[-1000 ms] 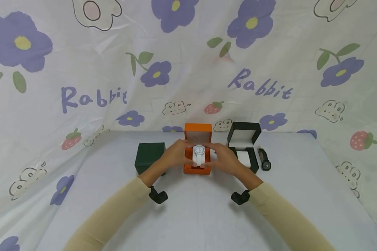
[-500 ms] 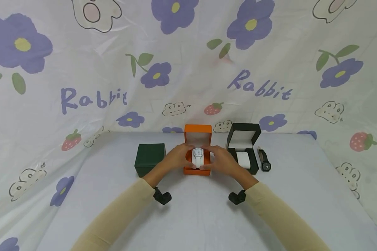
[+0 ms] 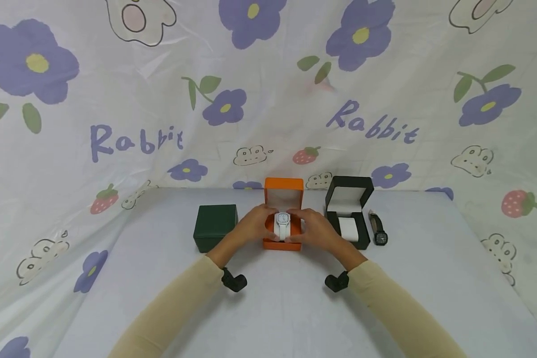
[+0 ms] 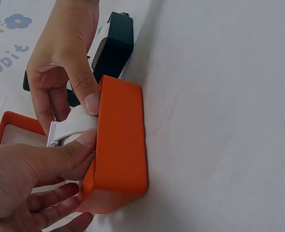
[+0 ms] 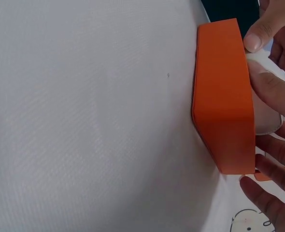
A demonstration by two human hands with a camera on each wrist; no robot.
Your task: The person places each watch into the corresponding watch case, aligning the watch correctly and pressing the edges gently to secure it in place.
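Note:
A white wristwatch (image 3: pixel 283 219), wrapped round a pale cushion, sits in the open orange watch box (image 3: pixel 283 246). My left hand (image 3: pixel 253 223) grips it from the left, thumb at the lower strap. From the other side my right hand (image 3: pixel 317 228) holds it, thumb also near the strap's lower end. In the left wrist view both thumbs press the white strap (image 4: pixel 77 120) close to the front rim of the orange box (image 4: pixel 121 135). The right wrist view has the right hand's thumb on the cushion (image 5: pixel 265 113), just inside the box's rim.
Left of the orange box stands a closed dark green box (image 3: pixel 215 226). An open black watch box (image 3: pixel 362 228) with a white cushion (image 3: pixel 348 229) stands to the right. Beside it lies a black wristwatch (image 3: pixel 378 229) on the white table (image 3: pixel 277 308). A printed cloth (image 3: pixel 259 99) hangs behind.
The white watch and its cushion have sunk a little lower into the orange box, and both hands have moved slightly down and inward with it. The last half second shows little movement.

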